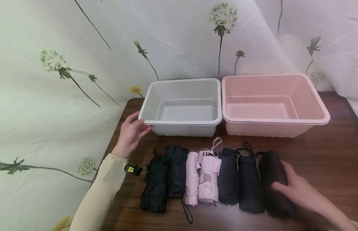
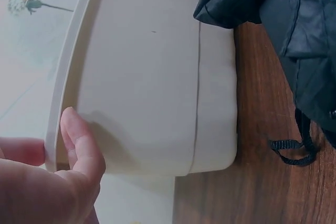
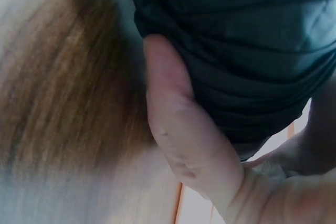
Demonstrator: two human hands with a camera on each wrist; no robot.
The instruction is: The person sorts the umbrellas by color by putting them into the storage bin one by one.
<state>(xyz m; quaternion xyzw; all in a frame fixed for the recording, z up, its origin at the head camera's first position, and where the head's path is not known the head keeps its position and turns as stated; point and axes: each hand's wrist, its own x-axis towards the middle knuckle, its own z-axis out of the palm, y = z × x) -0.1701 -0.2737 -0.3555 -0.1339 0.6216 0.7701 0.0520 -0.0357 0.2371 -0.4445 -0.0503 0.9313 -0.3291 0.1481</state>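
My left hand pinches the near left corner of a light grey plastic basin, thumb and fingers on its rim. The left wrist view shows the basin's outer wall beside the hand. At the right end of a row of folded umbrellas, my right hand grips a black folded umbrella, partly hiding it. In the right wrist view the thumb lies along the pleated dark fabric of this umbrella. Beside it lies another slim black umbrella with a wrist cord.
A pink basin stands right of the grey one. Nearer me lie two pale pink umbrellas and several other dark ones on the wooden table. A floral cloth hangs behind the table.
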